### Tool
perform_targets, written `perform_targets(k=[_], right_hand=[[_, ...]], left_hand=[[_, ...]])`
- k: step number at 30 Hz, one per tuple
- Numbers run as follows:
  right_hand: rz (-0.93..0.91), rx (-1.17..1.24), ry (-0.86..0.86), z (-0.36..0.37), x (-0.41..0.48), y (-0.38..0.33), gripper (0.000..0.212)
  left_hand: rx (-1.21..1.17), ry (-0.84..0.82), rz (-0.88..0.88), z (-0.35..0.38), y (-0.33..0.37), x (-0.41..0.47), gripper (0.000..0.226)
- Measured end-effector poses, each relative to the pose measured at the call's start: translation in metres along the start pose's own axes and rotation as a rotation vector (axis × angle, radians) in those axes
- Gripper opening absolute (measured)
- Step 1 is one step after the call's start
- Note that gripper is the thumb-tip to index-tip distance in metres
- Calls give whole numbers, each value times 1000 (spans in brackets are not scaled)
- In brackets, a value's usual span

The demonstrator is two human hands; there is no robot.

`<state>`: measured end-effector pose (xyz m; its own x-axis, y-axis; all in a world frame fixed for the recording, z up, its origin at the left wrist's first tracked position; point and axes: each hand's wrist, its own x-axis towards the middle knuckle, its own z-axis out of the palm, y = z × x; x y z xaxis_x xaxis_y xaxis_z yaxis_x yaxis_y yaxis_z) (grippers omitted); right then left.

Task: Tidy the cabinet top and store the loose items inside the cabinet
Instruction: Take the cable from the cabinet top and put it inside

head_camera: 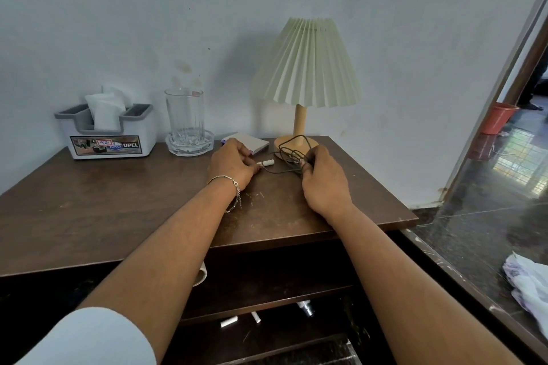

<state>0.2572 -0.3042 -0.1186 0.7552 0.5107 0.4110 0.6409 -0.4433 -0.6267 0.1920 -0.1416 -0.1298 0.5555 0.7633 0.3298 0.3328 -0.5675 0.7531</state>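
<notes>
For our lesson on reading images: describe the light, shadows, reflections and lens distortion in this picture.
Head view: soft light; the lamp casts a faint shadow leftward on the wall; the floor mirrors a bright window grille; the wide lens bows the door frame; left hand, right hand and cable look sharp.

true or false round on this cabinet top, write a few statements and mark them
1. The right hand grips a coiled cord. True.
2. The glass lies on its side. False: it stands upright in a clear dish.
3. The lamp stands on the cabinet top. True.
4. The organizer sits right of the lamp. False: the organizer is left of it, beyond the glass.
5. The left hand holds the glass. False: it pinches the cord's end.
</notes>
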Motion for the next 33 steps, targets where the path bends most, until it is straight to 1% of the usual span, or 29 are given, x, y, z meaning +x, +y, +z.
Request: perform_targets(k=[2,3,7,10,13,15,16,18,19,21,24,29,31,33], right_hand=[[-19,-56,-8,0,-1,1,17],[-40,-102,-29,0,-1,0,20],[-81,-250,-88,2,-3,-1,26],[-60,-269,-109,3,-3,0,32],[-57,-290,-133,3,-3,0,53],[-44,-254,-121,2,-4,-1,58],[-28,-228,-107,1,-4,-1,54],[-6,-205,-66,1,-4,0,37],[-9,-207,-46,1,-4,0,28],[-27,-222,-26,1,-3,0,18],[-28,-245,0,1,-2,1,14],[-10,-192,62,0,-1,1,17],[-12,-167,68,0,-3,0,16],[-17,-154,56,-2,-7,-2,16]], left_hand=[[46,-17,7,0,0,0,21],[86,-40,18,-1,0,0,18],[296,-144,66,-2,4,0,28],[316,-159,52,-2,7,1,28],[314,-161,45,-2,8,3,27],[321,-169,45,-3,9,4,27],[321,-174,43,-3,9,4,28],[313,-174,36,-2,10,5,31],[308,-171,34,-1,10,6,31],[303,-166,36,-1,10,7,30],[275,-151,20,0,8,10,27],[154,-88,-40,-5,7,8,21],[54,-108,-60,-12,9,5,20],[-119,-145,-105,-21,11,-1,16]])
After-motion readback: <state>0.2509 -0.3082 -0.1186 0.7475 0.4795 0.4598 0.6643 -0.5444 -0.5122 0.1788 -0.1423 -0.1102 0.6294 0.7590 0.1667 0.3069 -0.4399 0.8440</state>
